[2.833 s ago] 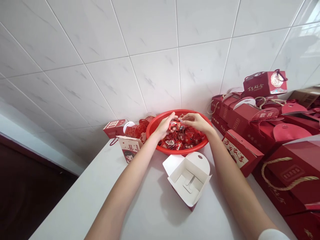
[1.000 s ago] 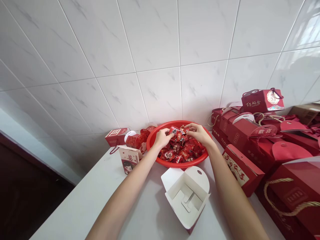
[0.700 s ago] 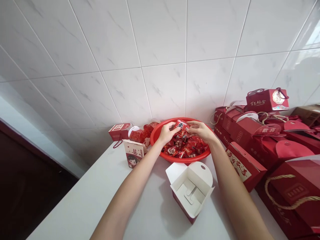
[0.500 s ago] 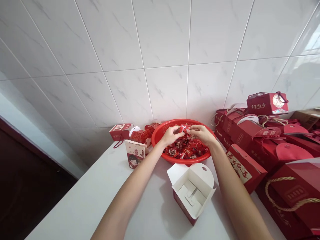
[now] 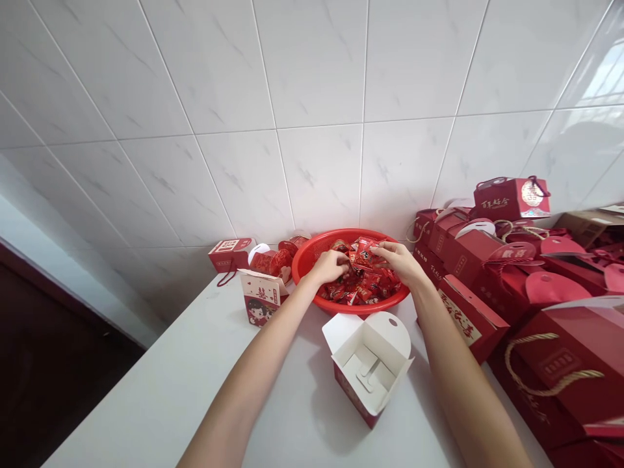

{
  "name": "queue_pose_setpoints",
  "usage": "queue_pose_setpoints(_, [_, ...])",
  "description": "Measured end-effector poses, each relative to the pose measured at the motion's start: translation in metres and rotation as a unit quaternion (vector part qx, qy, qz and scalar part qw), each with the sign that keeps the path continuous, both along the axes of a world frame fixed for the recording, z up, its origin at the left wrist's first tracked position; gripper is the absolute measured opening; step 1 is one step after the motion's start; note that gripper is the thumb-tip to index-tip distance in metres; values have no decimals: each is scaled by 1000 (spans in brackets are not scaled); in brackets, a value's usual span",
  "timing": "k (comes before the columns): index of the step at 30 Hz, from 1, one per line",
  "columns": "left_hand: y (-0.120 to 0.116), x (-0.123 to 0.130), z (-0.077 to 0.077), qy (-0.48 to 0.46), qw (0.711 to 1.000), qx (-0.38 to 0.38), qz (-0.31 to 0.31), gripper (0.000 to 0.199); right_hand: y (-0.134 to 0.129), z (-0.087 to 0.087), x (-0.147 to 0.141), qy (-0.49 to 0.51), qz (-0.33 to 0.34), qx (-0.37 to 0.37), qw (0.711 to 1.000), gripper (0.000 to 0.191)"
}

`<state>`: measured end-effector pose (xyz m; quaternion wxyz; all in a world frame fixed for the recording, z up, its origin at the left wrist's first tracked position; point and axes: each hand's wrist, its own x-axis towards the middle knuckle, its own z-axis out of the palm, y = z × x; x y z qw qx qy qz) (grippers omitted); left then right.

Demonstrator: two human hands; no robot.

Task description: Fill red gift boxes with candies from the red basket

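Note:
A round red plastic basin [image 5: 305, 260] stands on the white counter, heaped with small red-wrapped candies [image 5: 370, 286]. My left hand [image 5: 331, 266] is curled down among the candies at the basin's left side. Its fingers are partly hidden, so I cannot tell whether they hold anything. My right hand [image 5: 397, 260] reaches in from the right, fingertips pinched on a red candy packet [image 5: 363, 255] lying on top of the heap. An open white-lined red carton [image 5: 370, 357] stands in front of the basin, between my forearms.
A printed paper box [image 5: 260, 299] and a small red box [image 5: 231, 253] stand left of the basin. Stacked red gift boxes with rope handles [image 5: 507, 260] crowd the right side. White tiles [image 5: 312, 130] rise behind. The counter [image 5: 160, 396] ends at a left edge above a dark floor.
My hands have drawn slightly apart and lower over the heap, the right hand moving right. The view has shifted a little, so the basin and carton sit slightly left.

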<state>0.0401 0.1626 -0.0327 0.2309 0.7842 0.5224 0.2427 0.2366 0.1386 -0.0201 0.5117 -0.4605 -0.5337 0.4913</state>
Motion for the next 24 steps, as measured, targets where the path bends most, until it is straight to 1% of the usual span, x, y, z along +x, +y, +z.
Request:
queue_pose_setpoints(1, [0,0,2,-69,997,22,0,20,-1,2,0,3,2,-3,1000,37])
queue_pose_setpoints(2, [-1,-1,4,-144,989,43,-3,20,-2,5,1,7,6,-5,1000,37])
queue_pose_setpoints(4, [-5,-2,9,-266,962,60,-23,21,-5,12,5,19,23,-3,1000,38])
queue_pose_setpoints(6, [-14,-4,14,-328,942,51,-47,21,-11,21,12,35,45,12,998,41])
queue_pose_setpoints(8, [-28,-8,23,-338,937,36,-78,20,-21,31,20,54,63,45,996,41])
queue_pose_setpoints(10, [-47,-13,35,-308,942,11,-130,18,-34,42,28,64,78,84,991,38])
queue_pose_setpoints(11, [-57,-16,42,-279,947,-15,-161,16,-41,47,31,62,87,103,989,34])
queue_pose_setpoints(13, [-76,-22,56,-195,949,-72,-239,15,-54,57,35,43,107,131,985,28])
queue_pose_setpoints(15, [-92,-26,68,-102,942,-117,-299,22,-65,64,35,11,134,145,980,23])
queue_pose_setpoints(16, [-98,-28,71,-65,941,-127,-306,24,-69,67,33,-13,149,146,978,22])
queue_pose_setpoints(17, [-103,-30,72,-32,945,-131,-299,25,-73,70,32,-43,169,146,974,22])
queue_pose_setpoints(19, [-110,-34,72,18,959,-129,-252,23,-80,75,26,-123,221,146,956,23])
queue_pose_setpoints(21, [-113,-38,70,59,967,-135,-210,19,-85,78,19,-215,282,158,922,24])
queue_pose_setpoints(24, [-115,-40,69,96,962,-149,-207,13,-89,77,9,-322,385,181,845,22])
